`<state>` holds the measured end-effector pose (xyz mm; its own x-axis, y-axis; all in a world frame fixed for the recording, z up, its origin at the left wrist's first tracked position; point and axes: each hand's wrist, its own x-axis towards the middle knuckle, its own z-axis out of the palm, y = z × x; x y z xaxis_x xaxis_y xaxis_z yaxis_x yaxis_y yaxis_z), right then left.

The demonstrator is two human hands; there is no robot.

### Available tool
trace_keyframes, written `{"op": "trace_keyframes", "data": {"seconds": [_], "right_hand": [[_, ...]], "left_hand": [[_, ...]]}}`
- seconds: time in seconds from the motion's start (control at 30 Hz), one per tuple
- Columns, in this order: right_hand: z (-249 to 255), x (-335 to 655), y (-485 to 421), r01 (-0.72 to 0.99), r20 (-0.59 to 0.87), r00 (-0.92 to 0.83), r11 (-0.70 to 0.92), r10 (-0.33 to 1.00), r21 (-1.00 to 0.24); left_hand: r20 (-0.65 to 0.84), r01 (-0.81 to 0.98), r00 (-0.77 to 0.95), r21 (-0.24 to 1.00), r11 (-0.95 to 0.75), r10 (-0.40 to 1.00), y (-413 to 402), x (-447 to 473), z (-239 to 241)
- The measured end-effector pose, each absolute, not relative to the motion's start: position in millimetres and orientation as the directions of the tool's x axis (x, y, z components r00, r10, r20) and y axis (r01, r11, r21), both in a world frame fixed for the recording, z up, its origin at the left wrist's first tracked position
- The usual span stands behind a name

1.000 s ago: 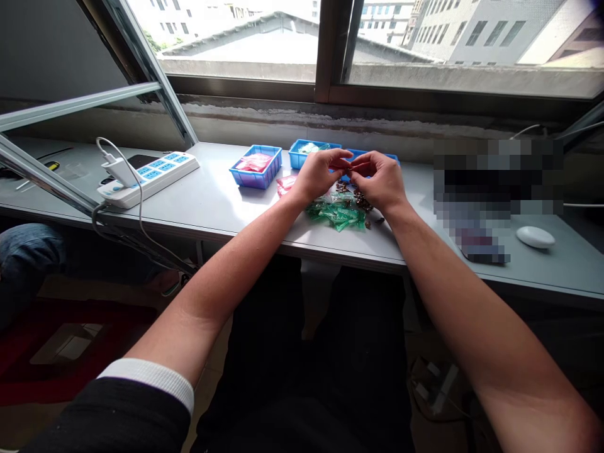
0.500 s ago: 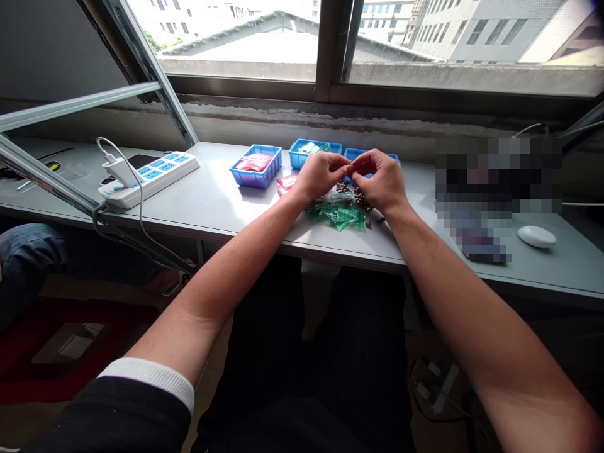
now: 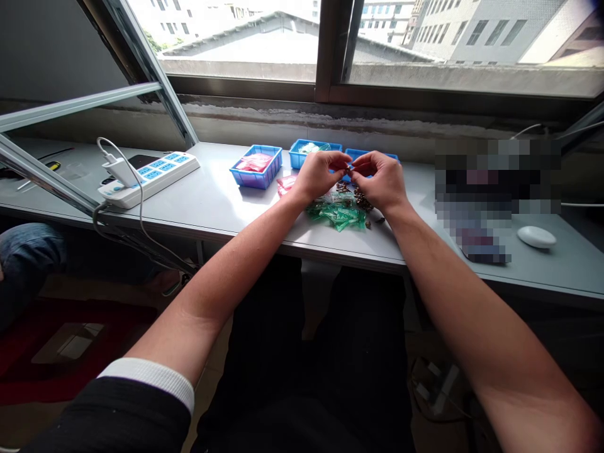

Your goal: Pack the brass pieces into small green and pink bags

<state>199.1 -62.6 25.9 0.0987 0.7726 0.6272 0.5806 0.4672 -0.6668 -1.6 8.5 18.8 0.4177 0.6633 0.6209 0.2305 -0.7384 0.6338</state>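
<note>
My left hand [image 3: 321,175] and my right hand [image 3: 381,181] meet above the table, their fingertips pinched together. A small dark piece shows between the fingertips, too small to name. Below the hands lie green plastic bags [image 3: 340,218]. Beside these, under my right hand, is a pile of small brown metallic pieces [image 3: 362,201], with a few loose ones nearby. Left of the green bags a pink plastic bag [image 3: 285,184] is partly covered by my left hand.
A blue bin [image 3: 256,182] holds pink bags; another blue bin [image 3: 295,159] holds pale green ones. Behind my right hand stands a third blue bin [image 3: 394,157]. A power strip [image 3: 163,179] lies left; a white mouse [image 3: 536,236] lies right. A metal frame [image 3: 160,82] rises at left.
The fingertips have parted slightly, and the small dark piece between them now shows more. My right hand has dipped a little. Bags and bins stay in place.
</note>
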Motion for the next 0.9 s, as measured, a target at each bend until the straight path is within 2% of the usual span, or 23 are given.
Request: {"op": "trace_keyframes", "data": {"seconds": [0.17,0.33,0.5,0.67,0.9], "right_hand": [[28,198,-65,0.601,0.669,0.080,0.500,0.739,-0.623],[31,197,-69,0.636,0.690,0.100,0.488,0.717,-0.599],[31,196,-70,0.630,0.656,0.033,0.494,0.754,-0.600],[31,197,-67,0.634,0.657,0.107,0.458,0.746,-0.623],[26,199,-64,0.593,0.612,0.085,0.454,0.786,-0.665]], "left_hand": [[0.627,0.274,0.396,0.616,-0.738,0.671,2,-2,24],[0.566,0.318,0.445,0.625,-0.713,0.694,-4,-4,28],[0.566,0.252,0.443,0.666,-0.703,0.695,3,-3,23],[0.563,0.240,0.415,0.689,-0.683,0.714,3,-3,24],[0.599,0.130,0.441,0.695,-0.708,0.668,7,0,19]]}}
